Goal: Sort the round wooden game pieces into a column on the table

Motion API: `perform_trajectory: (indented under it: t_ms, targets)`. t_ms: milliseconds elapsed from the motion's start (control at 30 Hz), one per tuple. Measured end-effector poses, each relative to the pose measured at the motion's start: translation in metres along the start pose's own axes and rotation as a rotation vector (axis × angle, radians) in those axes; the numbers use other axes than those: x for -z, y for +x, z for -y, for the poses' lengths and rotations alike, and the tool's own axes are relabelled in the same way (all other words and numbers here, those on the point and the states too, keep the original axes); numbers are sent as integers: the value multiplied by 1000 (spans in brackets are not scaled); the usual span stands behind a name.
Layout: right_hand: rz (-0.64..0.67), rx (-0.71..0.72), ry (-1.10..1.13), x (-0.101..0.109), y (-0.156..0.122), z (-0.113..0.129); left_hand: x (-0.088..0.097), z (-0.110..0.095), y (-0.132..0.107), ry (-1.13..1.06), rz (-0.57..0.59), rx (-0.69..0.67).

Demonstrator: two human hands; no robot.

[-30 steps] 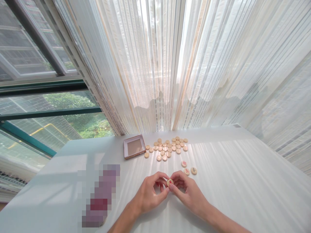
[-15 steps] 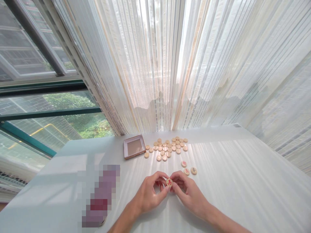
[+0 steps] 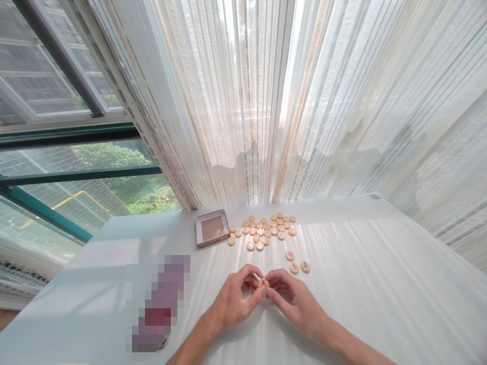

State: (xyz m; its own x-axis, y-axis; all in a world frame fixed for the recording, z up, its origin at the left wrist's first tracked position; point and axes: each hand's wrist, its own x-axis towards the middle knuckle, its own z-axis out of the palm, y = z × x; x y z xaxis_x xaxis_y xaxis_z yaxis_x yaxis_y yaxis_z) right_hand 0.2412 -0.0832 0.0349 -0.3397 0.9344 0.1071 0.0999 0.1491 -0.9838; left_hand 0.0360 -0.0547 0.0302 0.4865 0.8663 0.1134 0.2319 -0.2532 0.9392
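Observation:
Between the fingertips of both hands is a round wooden Chinese chess piece (image 3: 263, 282) with a red character, its face turned toward me. My left hand (image 3: 236, 299) pinches it from the left, the thumb over its lower part. My right hand (image 3: 294, 299) grips its right side with thumb and fingers. Just beyond my right hand lie three face-up pieces: one with a red character (image 3: 289, 255), another red one (image 3: 293, 267) and a dark-lettered one (image 3: 305, 266). Farther back, several pieces (image 3: 259, 246) are spread in a loose cluster, their faces showing no readable marks.
A shallow open box (image 3: 198, 238) stands left of the cluster, near the white table's (image 3: 361, 284) far edge. At the left, a purple object (image 3: 162, 299) is blurred into blocks. Striped curtains (image 3: 258, 101) hang behind the table, beside a window (image 3: 76, 172).
Both hands keep hold of the chess piece. My left thumb has moved up over the piece, covering part of its character. The whole view has shifted slightly.

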Motion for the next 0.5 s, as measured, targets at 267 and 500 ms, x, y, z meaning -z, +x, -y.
perform_trajectory:
  t_ms: [267,500]
  targets:
    - [18,7,-98,1,-3,-5,-1,3,0,29,-12,67]
    - [-13,28,-82,-1,1,-9,-2,2,1,41,-24,73]
